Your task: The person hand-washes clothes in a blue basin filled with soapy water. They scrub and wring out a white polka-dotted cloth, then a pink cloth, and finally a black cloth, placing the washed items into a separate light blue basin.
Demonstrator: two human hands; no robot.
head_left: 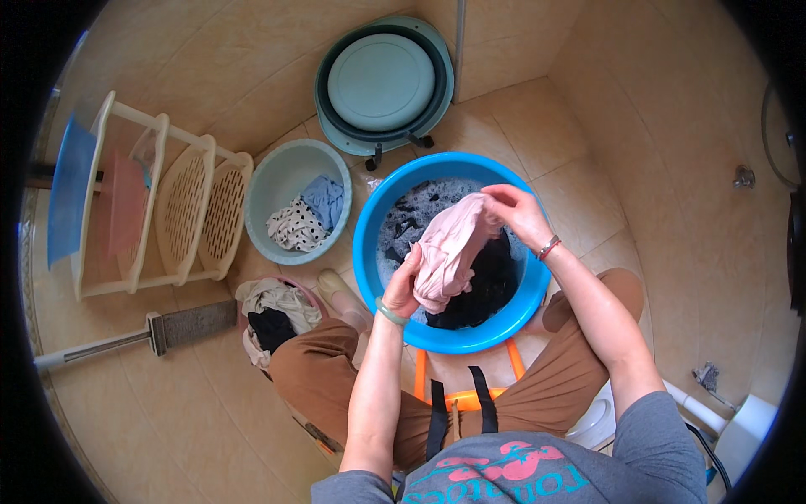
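Head view looks down on both forearms reaching forward over a blue basin of sudsy water and dark laundry. Left hand is clenched around the lower end of a pink garment, wrist bent upward. Right hand pinches its top edge, fingers closed, holding it above the basin.

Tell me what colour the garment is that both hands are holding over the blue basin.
Pale pink garment, seen best in the head view.
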